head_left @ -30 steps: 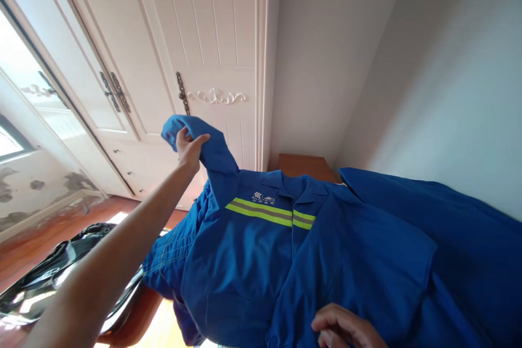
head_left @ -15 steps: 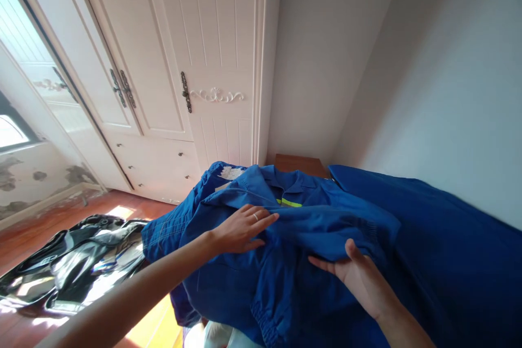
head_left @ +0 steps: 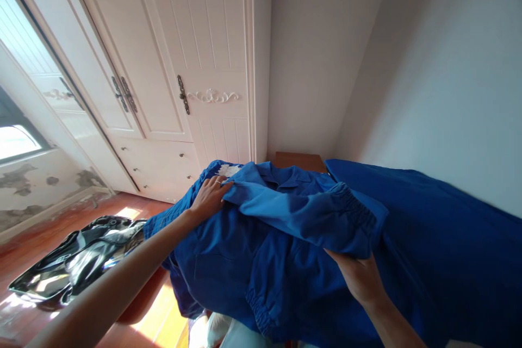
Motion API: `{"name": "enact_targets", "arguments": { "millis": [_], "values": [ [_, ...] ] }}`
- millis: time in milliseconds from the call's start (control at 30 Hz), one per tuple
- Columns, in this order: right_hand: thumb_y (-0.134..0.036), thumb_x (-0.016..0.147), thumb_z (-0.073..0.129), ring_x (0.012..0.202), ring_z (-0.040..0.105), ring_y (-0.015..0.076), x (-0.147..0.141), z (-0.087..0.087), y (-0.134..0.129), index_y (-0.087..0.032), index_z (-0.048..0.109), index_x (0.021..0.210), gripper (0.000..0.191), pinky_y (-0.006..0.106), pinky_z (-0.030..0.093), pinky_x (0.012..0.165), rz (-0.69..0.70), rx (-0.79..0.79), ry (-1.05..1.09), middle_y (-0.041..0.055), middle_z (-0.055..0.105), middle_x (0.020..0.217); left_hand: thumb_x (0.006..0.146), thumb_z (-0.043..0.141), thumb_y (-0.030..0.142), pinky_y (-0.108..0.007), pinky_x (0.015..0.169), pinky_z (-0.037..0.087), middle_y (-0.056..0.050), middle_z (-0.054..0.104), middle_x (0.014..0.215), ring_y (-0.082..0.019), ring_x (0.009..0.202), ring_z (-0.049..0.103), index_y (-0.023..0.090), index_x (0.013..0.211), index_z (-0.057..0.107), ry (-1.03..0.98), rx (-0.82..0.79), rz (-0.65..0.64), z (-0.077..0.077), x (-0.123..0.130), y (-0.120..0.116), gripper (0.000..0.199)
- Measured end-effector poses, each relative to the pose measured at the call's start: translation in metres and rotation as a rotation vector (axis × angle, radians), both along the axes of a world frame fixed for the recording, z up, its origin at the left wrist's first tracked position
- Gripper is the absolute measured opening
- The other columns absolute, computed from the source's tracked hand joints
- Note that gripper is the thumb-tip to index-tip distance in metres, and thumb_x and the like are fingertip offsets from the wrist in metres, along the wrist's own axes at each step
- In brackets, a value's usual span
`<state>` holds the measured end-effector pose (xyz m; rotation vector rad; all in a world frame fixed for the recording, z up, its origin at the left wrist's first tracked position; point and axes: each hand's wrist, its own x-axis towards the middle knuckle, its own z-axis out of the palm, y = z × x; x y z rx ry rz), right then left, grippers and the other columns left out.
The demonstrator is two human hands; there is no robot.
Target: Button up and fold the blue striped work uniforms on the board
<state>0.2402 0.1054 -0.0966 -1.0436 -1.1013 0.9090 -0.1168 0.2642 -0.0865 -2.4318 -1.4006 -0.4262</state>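
A blue work jacket (head_left: 228, 277) lies folded before me, its collar at the far side. One sleeve (head_left: 285, 209) runs across the front of it, and its gathered elastic cuff is toward the right. My left hand (head_left: 210, 198) grips the fabric near the shoulder end of that sleeve, a ring on one finger. Beneath the cuff, my right hand (head_left: 359, 277) holds the sleeve up from below, most of its fingers hidden by cloth. Another gathered cuff (head_left: 259, 310) hangs at the near edge.
More blue fabric (head_left: 448, 228) spreads along the right, by the wall. A white wardrobe (head_left: 163, 38) stands behind on the left. On the wooden floor lies an open black suitcase (head_left: 81, 255) with shiny plastic in it. A brown wooden piece (head_left: 299, 161) shows behind the collar.
My left hand has moved left toward the shoulder and taken hold of fabric there. My right hand has gone under the cuff and raised it. The sleeve now lies stretched across the jacket.
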Motion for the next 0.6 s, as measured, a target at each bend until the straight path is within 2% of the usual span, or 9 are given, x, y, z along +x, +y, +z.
{"name": "enact_targets", "arguments": {
  "millis": [67, 133, 200, 267, 333, 400, 533, 600],
  "values": [
    [-0.041, 0.064, 0.085, 0.118, 0.061, 0.0337, 0.007, 0.003, 0.005, -0.025, 0.078, 0.091, 0.032, 0.052, 0.044, 0.109, 0.088, 0.039, -0.098, 0.008, 0.074, 0.112, 0.074, 0.056, 0.015, -0.049, 0.105, 0.04, -0.014, 0.053, 0.139, -0.033, 0.128, 0.047, 0.021, 0.141, 0.047, -0.047, -0.046, -0.025, 0.0, -0.01, 0.002, 0.068],
    [-0.051, 0.068, 0.08, 0.118, 0.061, 0.0331, 0.015, 0.005, 0.012, -0.025, 0.077, 0.071, 0.026, 0.05, 0.045, 0.107, 0.226, 0.108, -0.176, 0.0076, 0.071, 0.117, 0.071, 0.052, 0.011, -0.044, 0.103, 0.042, -0.011, 0.06, 0.13, -0.029, 0.121, 0.053, 0.021, 0.137, 0.051, -0.072, -0.136, -0.051, 0.0, -0.02, 0.003, 0.067],
    [-0.054, 0.073, 0.076, 0.121, 0.058, 0.0326, 0.024, 0.005, 0.019, -0.025, 0.071, 0.053, 0.036, 0.047, 0.045, 0.107, 0.329, 0.203, -0.245, 0.0063, 0.068, 0.124, 0.065, 0.048, 0.006, -0.039, 0.096, 0.046, -0.008, 0.067, 0.112, -0.026, 0.108, 0.059, 0.021, 0.119, 0.063, -0.069, -0.197, -0.058, 0.001, -0.029, 0.002, 0.058],
    [-0.048, 0.078, 0.075, 0.124, 0.056, 0.0318, 0.032, 0.006, 0.021, -0.024, 0.069, 0.048, 0.039, 0.045, 0.044, 0.107, 0.384, 0.284, -0.321, 0.0067, 0.067, 0.125, 0.06, 0.045, 0.004, -0.036, 0.09, 0.046, -0.006, 0.068, 0.099, -0.024, 0.099, 0.06, 0.021, 0.098, 0.068, -0.058, -0.185, -0.058, 0.005, -0.037, 0.0, 0.047],
    [-0.036, 0.081, 0.073, 0.123, 0.057, 0.03, 0.039, 0.008, 0.016, -0.024, 0.073, 0.054, 0.03, 0.044, 0.045, 0.105, 0.464, 0.304, -0.443, 0.0082, 0.066, 0.125, 0.061, 0.046, 0.004, -0.036, 0.088, 0.046, -0.006, 0.066, 0.095, -0.024, 0.097, 0.059, 0.02, 0.088, 0.066, -0.053, -0.142, -0.05, 0.011, -0.044, -0.004, 0.037],
    [-0.022, 0.083, 0.068, 0.124, 0.057, 0.0281, 0.044, 0.014, 0.006, -0.024, 0.077, 0.066, 0.02, 0.042, 0.045, 0.105, 0.622, 0.269, -0.611, 0.0089, 0.065, 0.128, 0.064, 0.048, 0.006, -0.037, 0.088, 0.045, -0.007, 0.066, 0.098, -0.025, 0.098, 0.059, 0.02, 0.087, 0.066, -0.031, -0.121, -0.04, 0.016, -0.051, -0.008, 0.032],
    [-0.007, 0.079, 0.059, 0.126, 0.058, 0.0258, 0.05, 0.029, -0.012, -0.028, 0.081, 0.094, 0.034, 0.038, 0.046, 0.106, 0.969, 0.128, -0.883, 0.007, 0.066, 0.129, 0.067, 0.047, 0.005, -0.036, 0.092, 0.045, -0.007, 0.067, 0.103, -0.024, 0.103, 0.06, 0.022, 0.095, 0.068, 0.011, -0.173, -0.016, 0.018, -0.058, -0.013, 0.038],
    [-0.006, 0.078, 0.06, 0.118, 0.064, 0.0249, 0.049, 0.036, -0.009, -0.028, 0.08, 0.1, 0.037, 0.035, 0.05, 0.101, 0.999, 0.098, -0.896, 0.0067, 0.07, 0.123, 0.068, 0.048, 0.008, -0.036, 0.094, 0.046, -0.008, 0.067, 0.109, -0.025, 0.107, 0.06, 0.022, 0.103, 0.068, -0.055, -0.177, 0.061, 0.015, -0.057, -0.014, 0.042]
  ]
}}
